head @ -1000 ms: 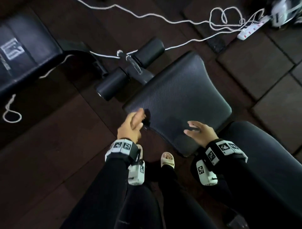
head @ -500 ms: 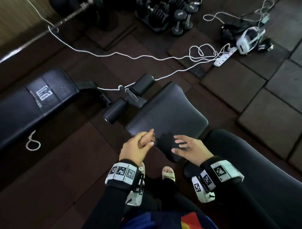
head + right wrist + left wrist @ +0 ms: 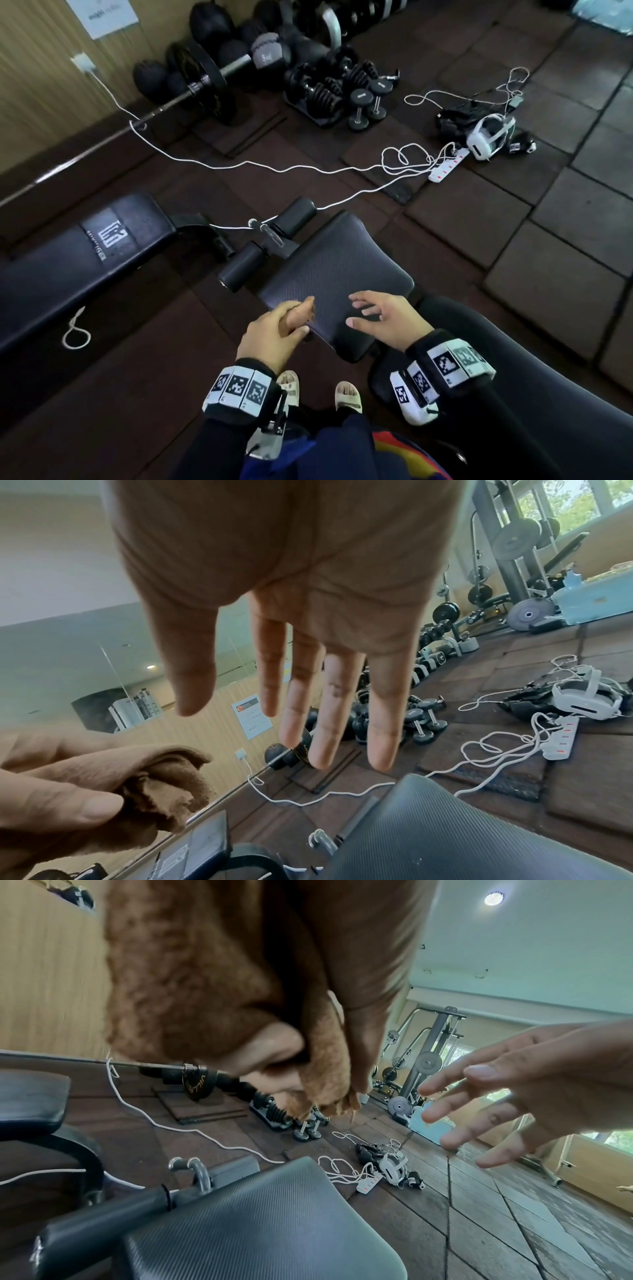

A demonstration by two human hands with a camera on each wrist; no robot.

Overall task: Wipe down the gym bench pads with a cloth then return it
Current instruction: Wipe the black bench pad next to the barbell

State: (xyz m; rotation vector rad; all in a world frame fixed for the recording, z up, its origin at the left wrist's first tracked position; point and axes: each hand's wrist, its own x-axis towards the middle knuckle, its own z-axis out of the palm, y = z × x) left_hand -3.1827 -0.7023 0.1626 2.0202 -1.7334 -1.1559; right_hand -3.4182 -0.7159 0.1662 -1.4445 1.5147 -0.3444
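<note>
- Right now your left hand (image 3: 274,329) is curled around a bunched brown cloth (image 3: 212,988), thumb and fingers pinching its folds; the hand hangs over the near left edge of the textured seat pad (image 3: 329,274), and whether the cloth touches the pad cannot be told.
- Your right hand (image 3: 387,318) floats over the same pad with its fingers (image 3: 325,710) spread and nearly straight, holding nothing.
- Just beyond the pad's far end you have the two black foam rollers (image 3: 270,246) on a metal post, with a white cable (image 3: 239,164) running past them.
- To your right, the long back pad (image 3: 531,394) continues the bench under your right forearm.
- To your left, a second black bench (image 3: 68,260) lies on the floor, a loop of white cord beside it.
- Along the wood-panelled wall sit a loaded barbell (image 3: 205,82), medicine balls and a cluster of dumbbells (image 3: 342,92).
- Farther right on the dark floor tiles, the cable ends at a white power strip (image 3: 448,166), next to a white headset (image 3: 489,137) and some black gear.
- Your sandalled feet (image 3: 346,394) stand on the floor below the pad's near edge.
</note>
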